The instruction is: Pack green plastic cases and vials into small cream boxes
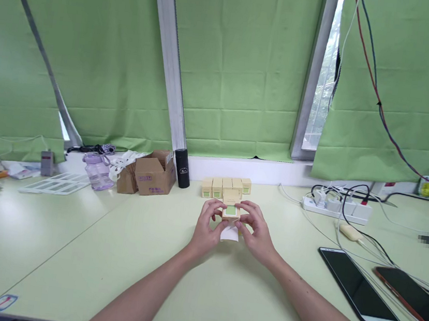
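Between both hands, above the pale table, is a small kraft-coloured box (231,216) with a green panel on its face and its top flap raised. My left hand (209,225) grips its left side, thumb low and fingers at the upper edge. On the other side my right hand (256,231) holds it the same way. Just below the box a white paper piece (230,234) shows; whether it is attached I cannot tell. A bit of yellow peeks out by the right thumb. Behind the hands stands a cluster of several similar small boxes (217,187).
A black tumbler (182,168), an open cardboard carton (155,177) and a purple water bottle (98,172) stand at the back left. To the right lie a power strip (335,209) with tangled cables, a phone (359,285) and a second phone (412,297).
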`<state>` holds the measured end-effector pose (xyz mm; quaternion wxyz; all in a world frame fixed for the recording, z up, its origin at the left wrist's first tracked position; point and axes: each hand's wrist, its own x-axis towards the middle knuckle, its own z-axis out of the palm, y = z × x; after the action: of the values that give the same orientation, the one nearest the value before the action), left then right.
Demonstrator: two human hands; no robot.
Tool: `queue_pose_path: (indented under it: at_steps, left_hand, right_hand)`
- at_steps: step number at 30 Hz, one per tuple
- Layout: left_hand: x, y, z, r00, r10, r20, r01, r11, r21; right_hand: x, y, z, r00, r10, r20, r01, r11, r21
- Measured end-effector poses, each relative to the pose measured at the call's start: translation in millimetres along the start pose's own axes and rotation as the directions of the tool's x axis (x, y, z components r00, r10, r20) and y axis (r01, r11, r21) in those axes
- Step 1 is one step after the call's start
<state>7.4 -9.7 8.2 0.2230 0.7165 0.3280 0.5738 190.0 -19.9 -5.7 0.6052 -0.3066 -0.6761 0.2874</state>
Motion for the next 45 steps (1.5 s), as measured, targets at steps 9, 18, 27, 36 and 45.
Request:
queue_pose_path:
  at_steps: [9,18,27,36,45]
  left_hand:
    - [-2.0,1.0,-5.4,0.991,0.087,0.103,-0.086,0.996,-0.007]
    - [-4.2,-8.9,-9.5,0.947,0.079,0.312,-0.054,0.994,-0.091]
    - [-3.5,-6.6,-7.1,0.967,0.1,0.234,-0.088,0.994,-0.062]
    - [-3.3,-7.4,-7.3,0.98,0.061,0.187,-0.044,0.995,-0.094]
    - [-2.1,-6.4,-7.9,0.99,0.007,0.14,0.013,0.991,-0.136]
  right_hand:
    - [1.8,-2.1,0.2,0.999,-0.003,-0.035,0.002,1.0,-0.012]
    - [4.3,3.3,-4.0,0.995,0.009,-0.102,-0.011,1.0,-0.018]
    - [2.5,-0.1,-2.5,0.996,0.016,-0.082,-0.018,1.0,-0.019]
    - [1.1,-1.1,0.8,0.998,0.003,-0.064,-0.006,0.999,-0.033]
    - [-2.6,-4.2,-0.6,0.998,-0.056,0.005,0.056,0.998,-0.019]
